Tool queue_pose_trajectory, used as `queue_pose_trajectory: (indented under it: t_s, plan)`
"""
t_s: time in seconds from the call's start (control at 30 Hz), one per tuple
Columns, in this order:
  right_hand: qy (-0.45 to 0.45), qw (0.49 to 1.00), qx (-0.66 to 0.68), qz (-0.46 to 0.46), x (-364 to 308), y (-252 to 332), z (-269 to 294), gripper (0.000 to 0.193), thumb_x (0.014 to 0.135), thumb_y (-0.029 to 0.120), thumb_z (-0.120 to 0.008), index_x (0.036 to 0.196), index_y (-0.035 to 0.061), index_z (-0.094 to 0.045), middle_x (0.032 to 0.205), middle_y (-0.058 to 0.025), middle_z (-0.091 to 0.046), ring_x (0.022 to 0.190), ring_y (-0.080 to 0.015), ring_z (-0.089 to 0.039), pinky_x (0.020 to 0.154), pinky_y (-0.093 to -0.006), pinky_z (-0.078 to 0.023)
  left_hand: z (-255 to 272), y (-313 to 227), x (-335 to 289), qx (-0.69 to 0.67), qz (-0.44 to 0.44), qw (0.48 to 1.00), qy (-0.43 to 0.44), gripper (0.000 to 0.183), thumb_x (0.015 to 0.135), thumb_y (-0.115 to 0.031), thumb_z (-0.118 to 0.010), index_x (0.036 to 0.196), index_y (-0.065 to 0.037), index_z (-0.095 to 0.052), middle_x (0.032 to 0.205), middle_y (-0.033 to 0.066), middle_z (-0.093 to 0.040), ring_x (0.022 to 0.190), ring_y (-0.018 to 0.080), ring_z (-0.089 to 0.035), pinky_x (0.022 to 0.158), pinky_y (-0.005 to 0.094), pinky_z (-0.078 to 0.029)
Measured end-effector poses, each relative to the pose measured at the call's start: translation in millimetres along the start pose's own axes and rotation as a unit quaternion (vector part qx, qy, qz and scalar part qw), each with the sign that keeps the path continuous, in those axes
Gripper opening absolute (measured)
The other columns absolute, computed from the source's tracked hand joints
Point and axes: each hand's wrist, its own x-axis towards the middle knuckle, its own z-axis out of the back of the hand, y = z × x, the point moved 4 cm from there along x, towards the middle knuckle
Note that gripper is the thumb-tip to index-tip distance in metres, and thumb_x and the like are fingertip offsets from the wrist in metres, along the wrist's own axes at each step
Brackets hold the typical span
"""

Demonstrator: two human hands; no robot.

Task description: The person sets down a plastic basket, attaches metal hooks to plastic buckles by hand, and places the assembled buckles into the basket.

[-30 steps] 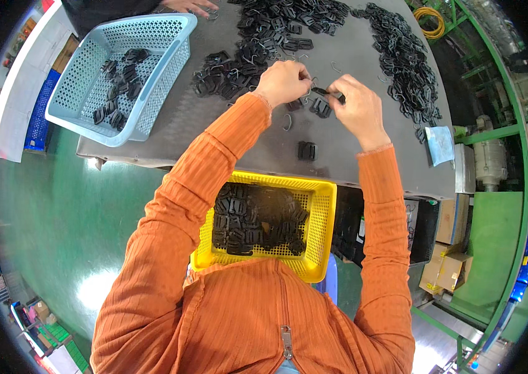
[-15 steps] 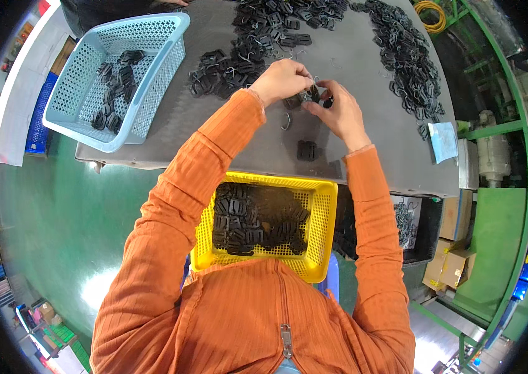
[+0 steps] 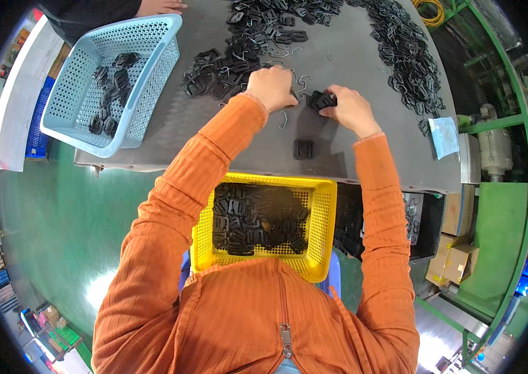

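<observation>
My right hand (image 3: 352,110) pinches a black plastic buckle (image 3: 322,100) between thumb and fingers, just above the grey table. To its left, my left hand (image 3: 270,88) is curled down near the tabletop, with its fingertips mostly hidden; a dark bit shows by its thumb. Several bent metal wire hooks (image 3: 304,81) lie beside that hand, and a single hook (image 3: 284,119) rests below it. Closer to the table's front edge, one flat black buckle (image 3: 303,149) lies alone. Behind my left hand spreads a pile of black buckles (image 3: 239,59).
At the left stands a light blue basket (image 3: 173,47) with some black pieces inside. A yellow basket (image 3: 326,230) full of black buckles sits below the table edge. Another black pile (image 3: 404,59) and a pale blue sheet (image 3: 444,138) lie at the right. Another person's hand (image 3: 161,7) shows far left.
My hands have come apart from each other. The right one has shifted right with the buckle, the left one slightly left. The other person's hand shows more above the blue basket.
</observation>
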Motion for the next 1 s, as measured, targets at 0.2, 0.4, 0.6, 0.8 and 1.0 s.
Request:
queue_pose_trajectory:
  t_s: [0.2, 0.4, 0.6, 0.8, 1.0]
  plan:
    - [-0.055, 0.997, 0.034, 0.040, -11.8, 1.0, 2.4, 0.036, 0.071, 0.026, -0.072, 0.101, 0.0079, -0.061, 0.094, -0.0141, -0.064, 0.095, -0.0329, -0.059, 0.079, -0.0412, -0.047, 11.0, 10.2, -12.4, -0.194, -0.015, 0.981, -0.021, 0.037, 0.070, -0.031, -0.070, 0.092, -0.002, -0.063, 0.089, 0.0163, -0.065, 0.086, 0.0308, -0.064, 0.073, 0.0387, -0.050]
    - [0.077, 0.971, 0.101, 0.205, -49.7, 24.6, -39.7, 0.036, 0.067, 0.028, -0.074, 0.094, 0.0064, -0.063, 0.092, -0.0150, -0.063, 0.087, -0.0339, -0.060, 0.074, -0.0412, -0.048, 15.1, -22.1, -97.8, -0.280, -0.241, 0.894, 0.255, 0.033, 0.074, -0.024, -0.069, 0.097, -0.001, -0.060, 0.085, 0.0150, -0.064, 0.083, 0.0313, -0.062, 0.073, 0.0380, -0.048]
    - [0.173, 0.930, 0.199, 0.254, -39.1, 64.5, -9.0, 0.030, 0.071, 0.014, -0.071, 0.099, 0.0042, -0.063, 0.085, -0.0093, -0.063, 0.083, -0.0182, -0.060, 0.071, -0.0321, -0.049, 40.6, 6.9, -101.5, -0.323, -0.220, 0.912, 0.124, 0.031, 0.078, -0.025, -0.066, 0.099, -0.002, -0.061, 0.086, 0.0138, -0.064, 0.084, 0.0332, -0.061, 0.074, 0.0389, -0.048]
    - [-0.216, 0.953, 0.155, 0.143, 138.5, 15.3, 7.0, 0.029, 0.080, 0.023, -0.063, 0.104, 0.0080, -0.064, 0.103, -0.0137, -0.062, 0.098, -0.0296, -0.058, 0.085, -0.0381, -0.046, 9.0, 30.2, -3.1, -0.045, 0.031, 0.984, -0.168, 0.033, 0.078, -0.032, -0.065, 0.092, -0.002, -0.062, 0.090, 0.0122, -0.062, 0.089, 0.0289, -0.060, 0.073, 0.0388, -0.051]
    - [-0.207, 0.971, 0.057, 0.103, 188.2, 20.3, -7.6, 0.039, 0.071, 0.028, -0.073, 0.104, 0.0089, -0.063, 0.101, -0.0113, -0.061, 0.102, -0.0297, -0.054, 0.084, -0.0411, -0.045, -4.2, 26.4, 1.8, -0.082, -0.006, 0.984, -0.160, 0.029, 0.072, -0.019, -0.072, 0.094, -0.004, -0.059, 0.089, 0.0118, -0.058, 0.093, 0.0285, -0.057, 0.073, 0.0395, -0.050]
